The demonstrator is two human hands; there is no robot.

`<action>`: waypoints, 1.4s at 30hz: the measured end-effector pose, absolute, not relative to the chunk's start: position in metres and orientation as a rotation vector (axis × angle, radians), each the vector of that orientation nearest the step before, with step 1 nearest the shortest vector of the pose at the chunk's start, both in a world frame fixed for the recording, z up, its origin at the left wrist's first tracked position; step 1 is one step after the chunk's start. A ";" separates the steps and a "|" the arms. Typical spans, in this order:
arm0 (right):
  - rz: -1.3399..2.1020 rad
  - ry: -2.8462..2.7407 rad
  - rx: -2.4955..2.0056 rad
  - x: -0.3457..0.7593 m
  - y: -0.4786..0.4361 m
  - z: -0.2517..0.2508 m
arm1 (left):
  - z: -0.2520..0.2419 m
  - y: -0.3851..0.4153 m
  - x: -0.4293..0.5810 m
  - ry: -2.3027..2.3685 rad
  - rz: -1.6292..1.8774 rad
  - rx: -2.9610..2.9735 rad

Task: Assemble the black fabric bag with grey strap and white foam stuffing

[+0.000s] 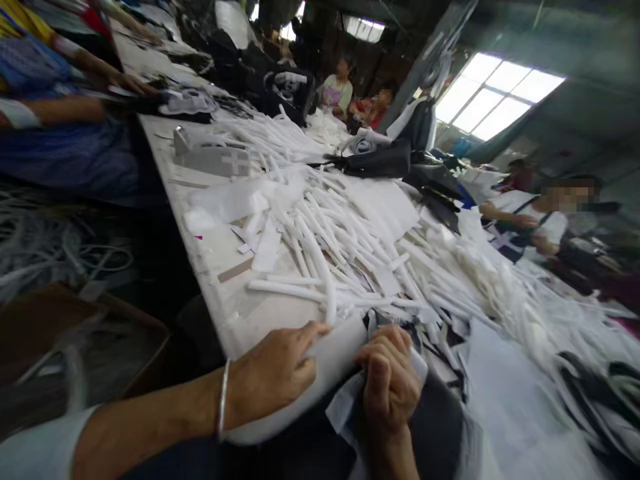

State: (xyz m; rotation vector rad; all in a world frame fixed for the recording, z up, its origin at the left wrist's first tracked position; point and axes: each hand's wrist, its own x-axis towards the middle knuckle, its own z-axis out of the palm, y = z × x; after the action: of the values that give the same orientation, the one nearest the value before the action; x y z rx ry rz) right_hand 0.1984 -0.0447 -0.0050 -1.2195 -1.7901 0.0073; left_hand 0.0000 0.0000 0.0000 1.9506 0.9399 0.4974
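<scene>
My left hand [273, 372] lies at the near edge of the long white table [220, 267], fingers curled and pinching a white padded piece [327, 373] that bends over the table edge. A silver bangle circles that wrist. My right hand [390, 380] is closed in a fist around white and dark fabric [345, 403] right beside the padded piece. The two hands are almost touching. A heap of white strips [330, 240] covers the table just beyond them.
Black fabric pieces [380, 160] lie mid-table and a grey flat tool [213, 159] farther left. Other people sit along the left side and at the far right. White cords [45, 250] and a brown box [85, 340] are below left. White scraps spread to the right.
</scene>
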 end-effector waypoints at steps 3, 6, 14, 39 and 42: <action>0.006 -1.790 -1.223 0.201 -0.045 -0.007 | 0.007 0.009 0.022 0.862 0.413 1.912; 0.004 -1.788 -1.221 0.202 -0.045 -0.007 | 0.006 0.023 0.042 0.820 0.342 1.941; -0.020 -1.743 -1.279 0.208 -0.039 -0.007 | 0.003 0.042 0.088 0.886 0.252 2.205; -0.043 -1.453 -1.819 0.216 -0.015 -0.019 | -0.012 0.033 -0.025 0.237 0.277 2.314; -0.026 -1.435 -1.809 0.216 -0.014 -0.018 | -0.017 0.034 -0.012 0.172 0.454 2.592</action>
State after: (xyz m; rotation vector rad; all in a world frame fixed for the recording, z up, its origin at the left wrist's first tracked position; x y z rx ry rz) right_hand 0.2159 -0.0138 -0.0181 -1.8092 -1.4354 -0.0264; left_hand -0.0118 0.0340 -0.0167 2.5922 0.1722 0.4543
